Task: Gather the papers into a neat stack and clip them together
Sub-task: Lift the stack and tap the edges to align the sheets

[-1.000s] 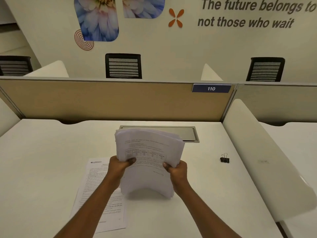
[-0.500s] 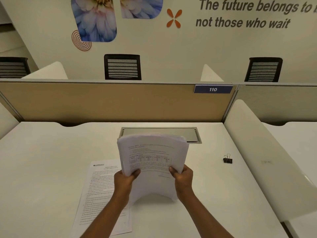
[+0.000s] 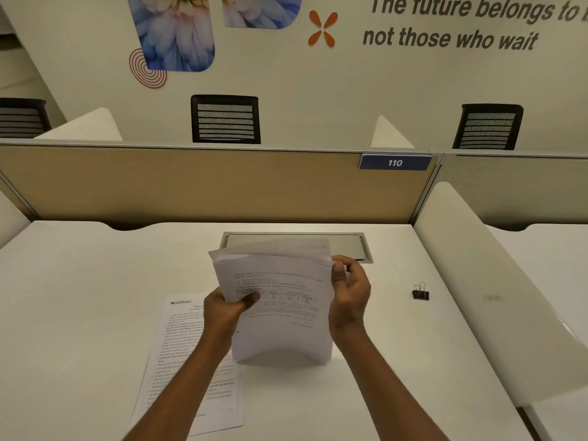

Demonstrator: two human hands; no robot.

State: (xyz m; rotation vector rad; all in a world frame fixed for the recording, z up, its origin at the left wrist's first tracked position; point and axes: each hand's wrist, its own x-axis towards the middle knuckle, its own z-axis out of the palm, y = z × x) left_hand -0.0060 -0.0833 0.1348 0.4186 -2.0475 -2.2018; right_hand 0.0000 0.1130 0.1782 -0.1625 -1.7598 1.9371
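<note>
desk (image 3: 95, 313) | left hand (image 3: 224, 310) grips stack (image 3: 280, 313) | binder clip (image 3: 420, 292) well apart

Hidden or illegible items:
- Loose sheet (image 3: 187, 354) on the surface: right part covered by the left forearm; print too small to read.
- Paper stack (image 3: 280, 300): top edge motion-blurred; text unreadable.
- Left hand (image 3: 227, 308): fingers behind the stack, only the thumb shows.
- Wall lettering (image 3: 471, 23): first line cut by the right edge.
- Both arms: cut by the bottom edge.
</note>
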